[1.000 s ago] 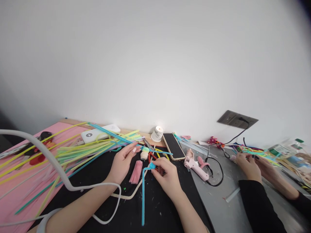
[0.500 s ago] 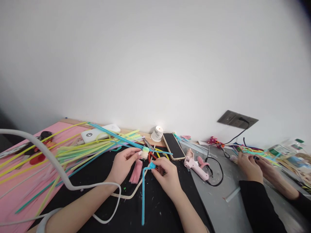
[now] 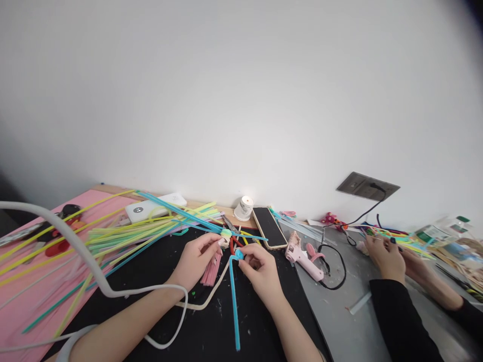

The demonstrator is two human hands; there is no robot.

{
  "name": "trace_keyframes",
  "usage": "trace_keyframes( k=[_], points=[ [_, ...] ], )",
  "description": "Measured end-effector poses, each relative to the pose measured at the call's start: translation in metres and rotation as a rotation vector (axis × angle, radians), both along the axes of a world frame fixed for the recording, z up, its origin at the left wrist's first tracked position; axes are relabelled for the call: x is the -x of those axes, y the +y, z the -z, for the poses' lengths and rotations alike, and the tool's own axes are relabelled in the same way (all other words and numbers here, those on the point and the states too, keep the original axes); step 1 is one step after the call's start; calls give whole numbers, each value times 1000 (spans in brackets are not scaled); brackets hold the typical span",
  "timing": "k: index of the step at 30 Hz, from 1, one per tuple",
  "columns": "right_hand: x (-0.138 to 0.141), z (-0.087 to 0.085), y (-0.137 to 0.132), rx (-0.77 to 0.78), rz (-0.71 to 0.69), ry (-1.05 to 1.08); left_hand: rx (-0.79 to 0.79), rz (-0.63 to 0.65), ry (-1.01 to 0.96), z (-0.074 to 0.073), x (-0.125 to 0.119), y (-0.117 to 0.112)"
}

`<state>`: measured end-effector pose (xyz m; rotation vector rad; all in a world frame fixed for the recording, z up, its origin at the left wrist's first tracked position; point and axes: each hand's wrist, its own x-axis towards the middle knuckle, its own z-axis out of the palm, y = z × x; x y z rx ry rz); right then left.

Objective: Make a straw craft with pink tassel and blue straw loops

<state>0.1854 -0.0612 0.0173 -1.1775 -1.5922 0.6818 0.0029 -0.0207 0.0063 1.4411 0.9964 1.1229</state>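
My left hand is pinched closed on a small fuzzy cream piece, mostly hidden by the fingertips. A pale green coil sits right beside it; I cannot tell whether the two are joined. Between thumb and fingers, my right hand grips a blue pipe cleaner. Its top is wound into a small coil, and the long tail hangs toward me over the black mat. Just under my left fingers lies a bundle of short pink strips. Red-handled pliers rest behind both hands.
Loose pipe cleaners spread across the left side. A white cable loops over my left forearm. Behind are a paper cup and a phone. A pink glue gun lies right, beside another person's hands.
The blue pipe cleaner's tail has swung to the right, and its coil has turned slightly in my right fingers. My left hand has shifted a little to the right.
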Motion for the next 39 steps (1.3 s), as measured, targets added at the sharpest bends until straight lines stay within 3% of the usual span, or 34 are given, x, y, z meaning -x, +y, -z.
trace_keyframes(
  k=[17,26,34,39],
  points=[
    [-3,1,2,51,-3,36,6,102,-40,-4,-2,-2],
    [-2,3,0,84,-51,94,161,204,-187,-3,-5,-4],
    [-3,4,4,157,-62,231,164,224,-190,-5,-5,-5],
    [-3,3,2,79,-62,83,140,281,-203,-4,-5,-6]
  ],
)
